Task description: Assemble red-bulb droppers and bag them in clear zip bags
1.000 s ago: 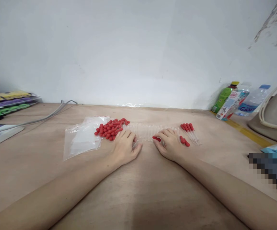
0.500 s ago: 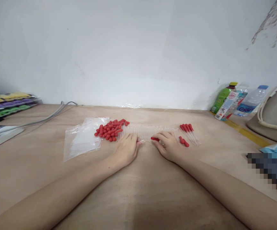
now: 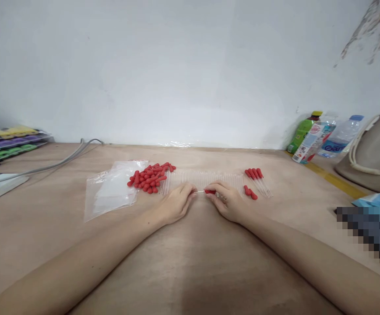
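My left hand (image 3: pixel 179 202) is closed on a thin clear dropper tube (image 3: pixel 199 192), whose end points to the right. In my right hand (image 3: pixel 226 201) a red rubber bulb (image 3: pixel 210 191) is pinched, in line with the tube and meeting its end; whether the tube is inside the bulb I cannot tell. Behind both hands lies a row of clear tubes (image 3: pixel 206 177). To the left is a pile of red rubber bulbs (image 3: pixel 149 178). On the right, two loose bulbs (image 3: pixel 250 193) lie beside several droppers with red bulbs fitted (image 3: pixel 258 179).
Clear plastic bags (image 3: pixel 116 186) lie left of the pile. A grey cable (image 3: pixel 61 162) runs to a white box (image 3: pixel 4 186) at the left. Bottles (image 3: pixel 339 140), a carton (image 3: pixel 313 142) and a beige bag (image 3: pixel 377 153) stand at the right, near yellow tape (image 3: pixel 334 179).
My left hand has come away from the row of tubes with one tube and moved slightly right, towards the red bulb. My right hand still pinches the bulb.
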The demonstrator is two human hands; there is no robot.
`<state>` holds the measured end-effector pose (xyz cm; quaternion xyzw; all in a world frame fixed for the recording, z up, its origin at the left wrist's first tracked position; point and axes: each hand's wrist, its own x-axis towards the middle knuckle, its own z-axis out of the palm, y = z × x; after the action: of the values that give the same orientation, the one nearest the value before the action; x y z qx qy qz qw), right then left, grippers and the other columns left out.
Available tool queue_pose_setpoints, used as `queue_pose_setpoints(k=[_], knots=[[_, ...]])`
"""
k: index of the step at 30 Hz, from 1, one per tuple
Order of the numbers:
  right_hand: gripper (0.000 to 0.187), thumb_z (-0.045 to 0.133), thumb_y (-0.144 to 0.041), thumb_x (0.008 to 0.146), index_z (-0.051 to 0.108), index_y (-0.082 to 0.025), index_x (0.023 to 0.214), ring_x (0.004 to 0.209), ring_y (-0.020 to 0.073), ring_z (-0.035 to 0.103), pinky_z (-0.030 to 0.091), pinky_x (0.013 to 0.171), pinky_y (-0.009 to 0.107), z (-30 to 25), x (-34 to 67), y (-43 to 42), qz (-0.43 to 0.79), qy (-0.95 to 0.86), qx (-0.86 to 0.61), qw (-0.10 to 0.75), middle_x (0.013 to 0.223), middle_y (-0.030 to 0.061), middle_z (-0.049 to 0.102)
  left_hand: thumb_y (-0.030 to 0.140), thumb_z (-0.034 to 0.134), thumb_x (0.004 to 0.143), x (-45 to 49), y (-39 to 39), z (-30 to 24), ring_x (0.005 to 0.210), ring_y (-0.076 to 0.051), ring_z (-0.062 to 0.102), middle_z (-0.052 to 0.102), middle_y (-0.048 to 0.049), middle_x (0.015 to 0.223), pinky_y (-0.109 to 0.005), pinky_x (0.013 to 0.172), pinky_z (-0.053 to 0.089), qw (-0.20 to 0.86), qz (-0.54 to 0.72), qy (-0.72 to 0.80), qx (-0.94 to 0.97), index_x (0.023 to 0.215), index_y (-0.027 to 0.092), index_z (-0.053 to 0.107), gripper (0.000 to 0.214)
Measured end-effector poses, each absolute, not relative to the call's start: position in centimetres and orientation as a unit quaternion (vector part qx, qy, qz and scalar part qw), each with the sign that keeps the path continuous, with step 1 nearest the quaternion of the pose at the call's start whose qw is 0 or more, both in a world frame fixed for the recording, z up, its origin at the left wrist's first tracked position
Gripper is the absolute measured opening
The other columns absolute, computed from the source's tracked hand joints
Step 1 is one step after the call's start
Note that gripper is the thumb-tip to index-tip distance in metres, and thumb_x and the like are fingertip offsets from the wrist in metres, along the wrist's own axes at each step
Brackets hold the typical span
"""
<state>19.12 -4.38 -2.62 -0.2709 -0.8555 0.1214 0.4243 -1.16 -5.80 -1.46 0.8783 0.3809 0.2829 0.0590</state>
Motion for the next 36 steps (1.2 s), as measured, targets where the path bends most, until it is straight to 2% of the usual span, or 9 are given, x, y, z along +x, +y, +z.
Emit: queue_pose_setpoints(k=[13, 22, 28, 32, 36], knots=[[0.011, 0.046, -0.019, 0.084, 0.056, -0.019, 0.088, 0.074, 0.0134, 0.056, 0.047, 0.066, 0.028, -3.11, 19.46, -4.09, 0.099, -0.862, -0.246, 0.431, 0.08, 0.0037, 0.062, 0.019, 0.037, 0.089, -1.19, -5.29, -2.04, 0.072, -0.014, 0.053, 0.057, -0.0038, 0.076, -0.024, 0.065, 0.043, 0.038, 0.333, 0.317, 0.887, 0.081, 0.015, 0.052, 0.017], [0.012, 0.045, -0.019, 0.085, 0.057, -0.017, 0.088, 0.071, 0.0133, 0.055, 0.047, 0.063, 0.027, -3.4, 19.62, -4.14, 0.041, -0.879, -0.221, 0.42, 0.077, 0.0051, 0.061, 0.012, 0.033, 0.086, -1.34, -5.49, -1.71, 0.064, -0.013, 0.048, 0.053, -0.0026, 0.068, -0.022, 0.058, 0.04, -0.006, 0.29, 0.301, 0.908, 0.076, 0.015, 0.052, 0.022], [0.011, 0.047, -0.021, 0.084, 0.057, -0.016, 0.085, 0.067, 0.0139, 0.054, 0.045, 0.06, 0.026, -3.28, 19.45, -4.33, -0.013, -0.89, -0.221, 0.398, 0.072, 0.0058, 0.06, 0.004, 0.035, 0.08, -1.26, -5.67, -1.76, 0.065, -0.014, 0.047, 0.051, -0.0029, 0.068, -0.022, 0.058, 0.039, -0.065, 0.244, 0.312, 0.916, 0.074, 0.015, 0.053, 0.021], [0.01, 0.048, -0.021, 0.084, 0.056, -0.015, 0.083, 0.067, 0.0144, 0.053, 0.044, 0.06, 0.027, -3.09, 19.37, -4.19, -0.016, -0.891, -0.234, 0.388, 0.072, 0.0058, 0.059, 0.009, 0.036, 0.084, -1.16, -5.61, -1.88, 0.067, -0.015, 0.049, 0.053, -0.0034, 0.07, -0.023, 0.06, 0.041, -0.102, 0.234, 0.317, 0.913, 0.077, 0.015, 0.054, 0.02], [0.008, 0.048, -0.02, 0.082, 0.055, -0.017, 0.082, 0.069, 0.0152, 0.052, 0.043, 0.064, 0.029, -2.64, 19.6, -3.9, -0.003, -0.886, -0.249, 0.39, 0.073, 0.005, 0.06, 0.022, 0.038, 0.089, -1.27, -5.42, -1.82, 0.072, -0.015, 0.053, 0.058, -0.0045, 0.077, -0.025, 0.065, 0.043, -0.071, 0.275, 0.341, 0.896, 0.088, 0.015, 0.055, 0.019]])
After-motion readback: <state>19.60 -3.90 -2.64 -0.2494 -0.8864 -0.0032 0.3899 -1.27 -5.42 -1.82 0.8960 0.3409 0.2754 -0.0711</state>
